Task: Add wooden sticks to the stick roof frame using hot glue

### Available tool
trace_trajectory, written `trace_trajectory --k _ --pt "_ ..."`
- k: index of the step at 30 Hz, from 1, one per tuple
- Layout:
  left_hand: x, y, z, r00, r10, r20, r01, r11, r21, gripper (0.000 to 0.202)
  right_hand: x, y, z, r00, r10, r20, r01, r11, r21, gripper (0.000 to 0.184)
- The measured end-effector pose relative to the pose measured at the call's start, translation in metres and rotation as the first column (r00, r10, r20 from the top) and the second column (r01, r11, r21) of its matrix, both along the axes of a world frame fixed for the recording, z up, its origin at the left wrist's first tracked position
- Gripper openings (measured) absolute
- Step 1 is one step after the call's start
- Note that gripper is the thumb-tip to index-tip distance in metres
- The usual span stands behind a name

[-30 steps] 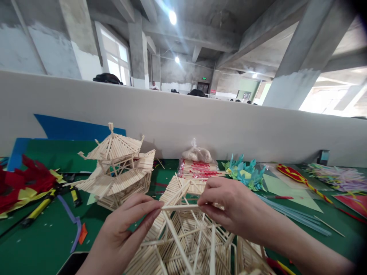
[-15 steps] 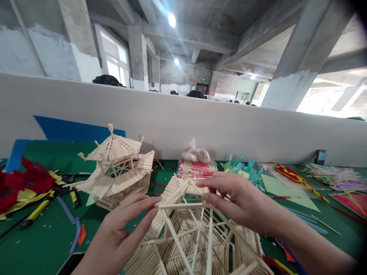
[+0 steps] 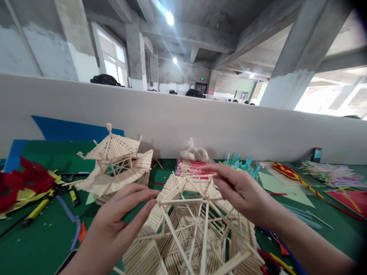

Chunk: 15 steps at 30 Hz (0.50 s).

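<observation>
Reaching over the green worktop (image 3: 43, 236), I have both hands at the top of the stick frame (image 3: 195, 233), which stands close in front of me at 6 o'clock in the view. My left hand (image 3: 114, 225) comes in from 7 o'clock with its fingers (image 3: 143, 214) loosely spread. The thumb is above and the forefinger below the left end of the cross stick (image 3: 186, 199); I cannot tell whether they touch it, and they grip nothing. My right hand (image 3: 243, 193) sits at 3 o'clock of the frame's top, fingers (image 3: 222, 182) open and slightly curled, holding nothing, their tips just beside the stick's right end. The cross stick lies level between my two hands, across the frame's upper rim.

At 10 o'clock of the frame stands a finished stick pavilion (image 3: 114, 160). At 12 o'clock a bag of sticks (image 3: 193, 167) rests by the white partition (image 3: 200, 122). A teal paper flower (image 3: 243, 165) shows at 1 o'clock, just behind my right hand. Red and yellow paper scraps (image 3: 23, 183) lie at 9 o'clock, well apart.
</observation>
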State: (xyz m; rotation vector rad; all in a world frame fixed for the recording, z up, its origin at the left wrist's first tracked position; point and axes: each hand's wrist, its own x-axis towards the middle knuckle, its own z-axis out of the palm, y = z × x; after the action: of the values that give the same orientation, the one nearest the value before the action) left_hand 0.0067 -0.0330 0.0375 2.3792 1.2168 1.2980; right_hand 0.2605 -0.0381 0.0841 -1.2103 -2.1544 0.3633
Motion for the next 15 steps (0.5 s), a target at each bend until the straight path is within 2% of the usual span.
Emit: trace_trajectory --k 4,7,10,15 --pt "0.022 0.004 0.014 0.977 -0.129 -0.172 0.145 0.986 0.08 0.016 -0.001 0.001 -0.003 1.0 0.001 -0.012 -0.001 1.0 -0.017 0.024" --pt "0.04 0.011 0.019 0.918 -0.183 -0.352 0.226 0.97 0.085 0.017 0.004 0.001 -0.005 0.997 -0.035 -0.067 0.036 0.999 0.015 0.024" --pt "0.053 0.017 0.021 0.871 -0.18 -0.458 0.231 0.971 0.058 0.02 0.012 -0.001 -0.007 0.995 -0.046 -0.094 0.049 0.998 0.034 0.024" --pt "0.058 0.02 0.021 0.854 -0.178 -0.488 0.228 0.973 0.044 0.02 0.023 -0.003 -0.011 0.994 -0.068 -0.089 0.071 0.997 0.037 0.024"
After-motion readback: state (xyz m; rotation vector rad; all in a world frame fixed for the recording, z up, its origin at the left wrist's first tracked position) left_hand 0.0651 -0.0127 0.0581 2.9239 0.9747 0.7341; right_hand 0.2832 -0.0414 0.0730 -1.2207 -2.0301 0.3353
